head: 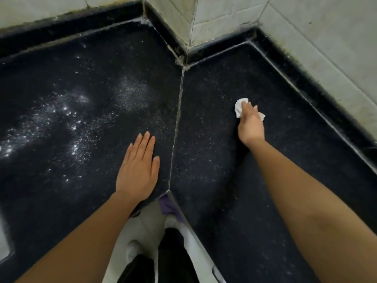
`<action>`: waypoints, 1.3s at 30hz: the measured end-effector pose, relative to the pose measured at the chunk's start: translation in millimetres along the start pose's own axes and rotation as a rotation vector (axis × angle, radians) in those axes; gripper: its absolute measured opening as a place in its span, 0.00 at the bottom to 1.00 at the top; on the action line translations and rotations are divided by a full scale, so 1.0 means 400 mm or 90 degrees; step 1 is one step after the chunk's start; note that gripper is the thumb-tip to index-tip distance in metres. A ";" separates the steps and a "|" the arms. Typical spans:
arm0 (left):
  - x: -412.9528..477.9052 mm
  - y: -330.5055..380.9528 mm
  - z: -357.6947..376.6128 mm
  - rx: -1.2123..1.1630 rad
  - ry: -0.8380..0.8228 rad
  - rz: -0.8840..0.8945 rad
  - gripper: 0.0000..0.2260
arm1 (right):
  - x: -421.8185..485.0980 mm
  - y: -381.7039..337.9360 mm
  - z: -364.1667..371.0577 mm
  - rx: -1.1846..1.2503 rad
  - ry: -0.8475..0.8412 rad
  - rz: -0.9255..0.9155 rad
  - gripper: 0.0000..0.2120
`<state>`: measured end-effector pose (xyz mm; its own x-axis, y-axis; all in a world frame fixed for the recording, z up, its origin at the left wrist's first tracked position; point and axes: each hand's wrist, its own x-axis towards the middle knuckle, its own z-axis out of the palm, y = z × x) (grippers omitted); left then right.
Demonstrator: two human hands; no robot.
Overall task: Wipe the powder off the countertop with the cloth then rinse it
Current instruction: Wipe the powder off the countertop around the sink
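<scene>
White powder (61, 119) lies scattered over the left slab of a black speckled corner countertop (102, 58), with a fainter patch (132, 90) nearer the seam. My right hand (251, 125) grips a small crumpled white cloth (238, 108) against the right slab; most of the cloth is hidden under the fingers. Flat on the left slab beside the seam rests my left hand (138, 166), fingers straight and holding nothing.
A pale grout seam (178, 123) runs from the inner wall corner to the counter's front corner. Grey tiled walls (306, 37) with a black raised skirting bound the back and right. A pale edge (4, 237) shows at the far left. My legs stand below the front corner.
</scene>
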<state>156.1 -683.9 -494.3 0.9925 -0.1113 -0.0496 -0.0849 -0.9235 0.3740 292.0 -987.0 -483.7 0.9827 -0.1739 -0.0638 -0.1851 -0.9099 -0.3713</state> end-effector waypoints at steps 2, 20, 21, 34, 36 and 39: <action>0.000 0.000 -0.002 0.009 -0.003 0.003 0.29 | -0.050 -0.022 0.026 0.017 0.007 0.005 0.27; -0.208 -0.100 -0.102 -0.035 -0.068 -0.011 0.32 | -0.461 -0.117 0.079 0.052 -0.130 -0.307 0.28; -0.235 -0.137 -0.109 -0.024 -0.057 -0.046 0.32 | -0.414 -0.141 0.089 0.058 -0.095 -0.244 0.27; -0.307 -0.378 -0.183 0.019 0.022 -0.390 0.34 | -0.569 -0.481 0.247 0.090 -0.167 -0.441 0.26; -0.310 -0.378 -0.174 0.045 0.024 -0.389 0.35 | -0.580 -0.461 0.235 0.054 -0.227 -0.576 0.27; -0.312 -0.381 -0.165 0.066 0.049 -0.379 0.33 | -0.472 -0.424 0.201 -0.012 -0.260 -0.663 0.27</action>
<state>50.9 -505.0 -484.1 0.8752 0.4586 -0.1542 0.4826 -0.8504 0.2098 138.3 -769.4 -483.3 0.5863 0.8095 -0.0309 0.7323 -0.5459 -0.4072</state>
